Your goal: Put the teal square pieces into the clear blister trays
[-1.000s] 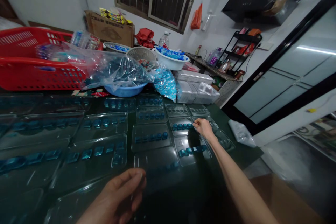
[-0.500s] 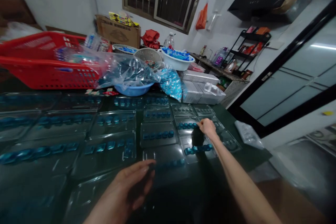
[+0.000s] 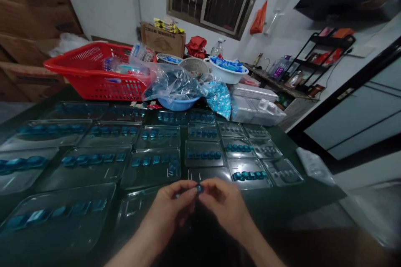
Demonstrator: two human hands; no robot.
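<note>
Left hand [image 3: 171,210] and right hand [image 3: 222,206] meet dead centre, and we see them drawn in narrow, fingertips [image 3: 190,184] closing from both sides on a small blue piece [image 3: 199,188], which sits held between them, just above the near edge of the trays. (Tiny thing, and the fingers hide most of it, so we can't call its exact shape.) Just beyond the hands we have a clear blister tray [image 3: 209,174] with nothing blue that we can make out in it, and to its right a second clear blister tray [image 3: 249,174] with a row of blue pieces lined up across it. More trays spread left and back over the dark green table [image 3: 282,202], most carrying blue rows of their own.

Our read on the step in hand: close finger work on this one piece, with both hands committed to it. The next move calls for a firm, steady pinch, since something this small could easily slip away among the trays.

Further back, we've got a red plastic basket [image 3: 94,85], a blue basin [image 3: 178,104] under a clear plastic bag [image 3: 172,85], and a white bowl [image 3: 227,74] heaped with blue pieces.
</note>
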